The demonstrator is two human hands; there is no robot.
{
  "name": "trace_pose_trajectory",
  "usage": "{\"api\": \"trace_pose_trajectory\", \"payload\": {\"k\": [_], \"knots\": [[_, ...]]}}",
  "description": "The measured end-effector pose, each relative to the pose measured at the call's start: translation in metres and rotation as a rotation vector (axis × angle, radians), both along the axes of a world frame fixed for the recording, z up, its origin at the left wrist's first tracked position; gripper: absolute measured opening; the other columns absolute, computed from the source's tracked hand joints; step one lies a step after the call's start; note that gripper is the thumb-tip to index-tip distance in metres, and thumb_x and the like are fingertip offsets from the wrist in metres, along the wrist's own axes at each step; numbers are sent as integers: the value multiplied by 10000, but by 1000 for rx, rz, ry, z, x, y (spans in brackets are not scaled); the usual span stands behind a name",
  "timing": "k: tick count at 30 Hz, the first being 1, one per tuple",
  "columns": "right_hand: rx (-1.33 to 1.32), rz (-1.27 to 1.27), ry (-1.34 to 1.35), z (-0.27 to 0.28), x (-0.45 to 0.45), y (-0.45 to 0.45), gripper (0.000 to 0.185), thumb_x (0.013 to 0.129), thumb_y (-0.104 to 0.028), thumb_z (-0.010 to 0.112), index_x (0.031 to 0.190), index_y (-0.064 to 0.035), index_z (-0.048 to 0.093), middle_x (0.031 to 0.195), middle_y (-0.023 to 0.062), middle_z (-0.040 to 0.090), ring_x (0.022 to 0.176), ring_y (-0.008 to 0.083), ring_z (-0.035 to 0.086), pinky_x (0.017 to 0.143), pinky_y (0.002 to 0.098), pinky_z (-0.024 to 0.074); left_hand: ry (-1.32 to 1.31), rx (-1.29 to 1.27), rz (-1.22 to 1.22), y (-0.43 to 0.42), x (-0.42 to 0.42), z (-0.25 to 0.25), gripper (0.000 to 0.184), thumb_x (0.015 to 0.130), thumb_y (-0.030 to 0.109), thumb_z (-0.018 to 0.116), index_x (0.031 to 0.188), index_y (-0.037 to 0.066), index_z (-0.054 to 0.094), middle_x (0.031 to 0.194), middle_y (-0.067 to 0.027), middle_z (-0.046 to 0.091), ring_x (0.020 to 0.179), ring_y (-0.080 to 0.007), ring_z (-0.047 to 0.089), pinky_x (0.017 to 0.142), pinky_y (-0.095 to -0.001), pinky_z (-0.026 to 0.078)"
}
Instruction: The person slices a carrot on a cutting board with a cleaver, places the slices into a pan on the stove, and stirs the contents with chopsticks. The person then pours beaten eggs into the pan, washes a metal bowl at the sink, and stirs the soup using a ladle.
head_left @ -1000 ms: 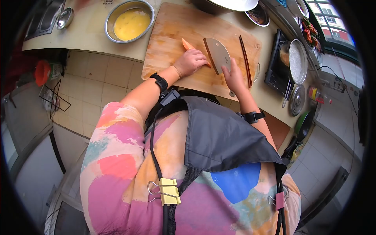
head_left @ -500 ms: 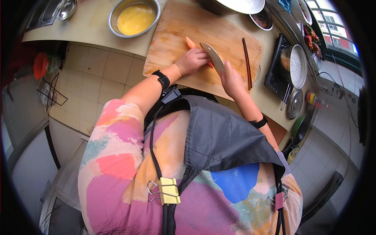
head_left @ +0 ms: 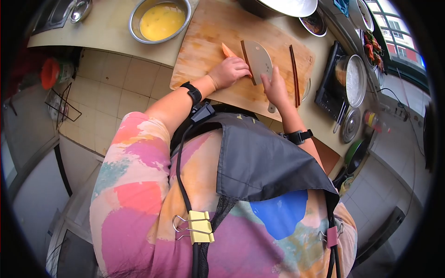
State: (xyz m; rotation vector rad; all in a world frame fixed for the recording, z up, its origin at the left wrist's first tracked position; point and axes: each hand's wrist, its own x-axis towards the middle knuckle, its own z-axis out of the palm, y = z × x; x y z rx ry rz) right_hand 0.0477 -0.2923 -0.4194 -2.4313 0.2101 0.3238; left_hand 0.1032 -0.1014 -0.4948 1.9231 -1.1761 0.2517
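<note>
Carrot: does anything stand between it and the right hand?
Yes: the blade of the knife, which the right hand itself holds. The left hand also covers part of the carrot. The chopsticks lie on the right hand's far side, out of the way.

Left hand [head_left: 229, 72] holds carrot [head_left: 227, 50] against cutting board [head_left: 208, 32]. Right hand [head_left: 276, 89] grips knife [head_left: 258, 56], blade just beside left hand. Chopsticks [head_left: 294, 75] lie on board, right of knife.

Looks forward and steeply down from the head, close above the torso [head_left: 241, 231] at the near edge of the table [head_left: 102, 39], wide and dark-rimmed, taking in both hands [head_left: 229, 72] farther off and reaching past the table's right edge to a window [head_left: 396, 28].
</note>
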Motion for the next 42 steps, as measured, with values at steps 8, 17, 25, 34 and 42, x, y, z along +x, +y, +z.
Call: {"api": "trace_pose_trajectory", "payload": {"k": [8, 17, 25, 34, 42], "knots": [[-59, 70, -161, 33, -13, 7, 299, 858, -129, 540, 1119, -55, 414, 835, 239, 613, 742, 425, 584, 638, 477, 458, -33, 84, 57, 2, -1, 4, 183, 715, 92, 632, 897, 79, 636, 958, -57, 605, 948, -249, 557, 850, -362, 451], [-292, 281, -7, 44, -9, 16, 292, 866, -130, 521, 1116, -36, 403, 818, 247, 590, 768, 440, 563, 651, 501, 438, -51, -8, 98, 2, 0, 6, 166, 726, 129, 648, 888, 91, 646, 958, -45, 611, 946, -235, 558, 845, -354, 450], [-196, 264, -179, 9, 9, 33, 230, 864, -115, 499, 1064, -22, 435, 887, 259, 593, 813, 435, 573, 682, 498, 456, -29, -14, 72, -1, 1, 2, 163, 704, 97, 642, 867, 99, 652, 941, -41, 617, 936, -234, 567, 834, -352, 459], [-11, 125, -135, 9, -8, -2, 314, 872, -138, 543, 1139, -31, 417, 960, 280, 590, 895, 442, 563, 731, 457, 456, -19, -30, 56, 2, 2, 7, 157, 706, 61, 643, 859, 88, 632, 925, -52, 613, 913, -248, 563, 836, -361, 456], [-207, 28, -221, 36, -21, -10, 265, 848, -90, 540, 1097, -62, 454, 948, 216, 595, 878, 412, 561, 726, 467, 448, 9, -16, -54, -15, 4, 4, 133, 717, 49, 631, 847, 64, 611, 934, -77, 592, 923, -269, 544, 843, -366, 447]]}}
